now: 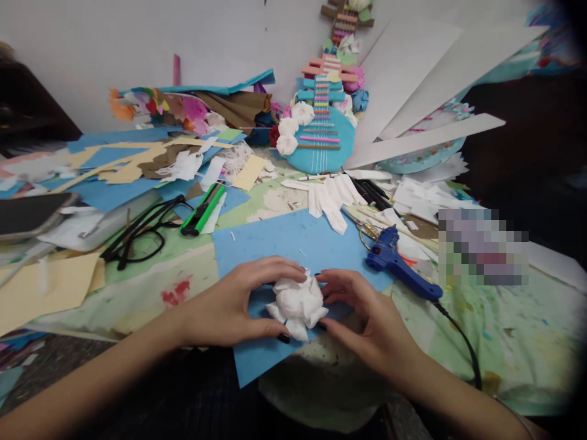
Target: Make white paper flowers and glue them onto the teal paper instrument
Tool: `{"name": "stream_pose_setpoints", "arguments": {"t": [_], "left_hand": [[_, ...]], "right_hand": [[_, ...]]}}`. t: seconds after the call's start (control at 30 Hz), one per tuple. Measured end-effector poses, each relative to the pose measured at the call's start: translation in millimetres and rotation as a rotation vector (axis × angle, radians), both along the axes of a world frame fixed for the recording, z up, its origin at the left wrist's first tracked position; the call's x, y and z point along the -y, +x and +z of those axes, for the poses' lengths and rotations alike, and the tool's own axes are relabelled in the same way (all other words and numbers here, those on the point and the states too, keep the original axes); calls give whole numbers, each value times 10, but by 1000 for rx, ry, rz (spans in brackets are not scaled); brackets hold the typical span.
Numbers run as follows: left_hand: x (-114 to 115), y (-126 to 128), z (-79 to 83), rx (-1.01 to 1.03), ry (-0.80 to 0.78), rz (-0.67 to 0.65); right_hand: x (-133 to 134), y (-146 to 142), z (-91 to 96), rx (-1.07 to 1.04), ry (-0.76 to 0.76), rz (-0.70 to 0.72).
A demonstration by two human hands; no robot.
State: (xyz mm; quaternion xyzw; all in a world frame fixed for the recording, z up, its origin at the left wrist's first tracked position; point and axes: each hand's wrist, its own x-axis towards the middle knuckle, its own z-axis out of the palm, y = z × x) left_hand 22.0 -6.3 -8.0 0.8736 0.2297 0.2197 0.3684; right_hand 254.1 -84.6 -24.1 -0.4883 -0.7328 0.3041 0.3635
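A white paper flower [300, 300] with layered, crumpled petals sits on a blue sheet [275, 238] close to the front edge of the table. My left hand [238, 299] curves around its left side, fingertips on the upper petals and thumb at the lower petals. From the right, my right hand [367, 315] holds the petal edges between bent fingers and thumb. Just beyond that hand lies a blue glue gun [397, 263] with its cord trailing toward me. White folded paper strips [332, 197] rest at the blue sheet's far edge.
Black-framed glasses [147, 232] and a green utility knife [203, 209] lie at the left, near a phone [34, 214]. Scissors [365, 231] and dark pens [371, 192] lie beyond the glue gun. A turquoise paper guitar [321, 143] with white flowers leans at the back among paper scraps.
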Motion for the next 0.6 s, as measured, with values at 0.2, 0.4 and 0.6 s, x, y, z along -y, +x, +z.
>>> {"name": "stream_pose_setpoints", "arguments": {"t": [0.2,0.4,0.6], "left_hand": [[24,45,6,-8,38,28],[31,68,-20,-1,79,42],[45,61,-1,18,45,57]], "right_hand": [[-21,-19,-16,-184,-66,29],[-12,2,-17,-174,-80,26],[-1,26,-8,-169,-77,33]]}}
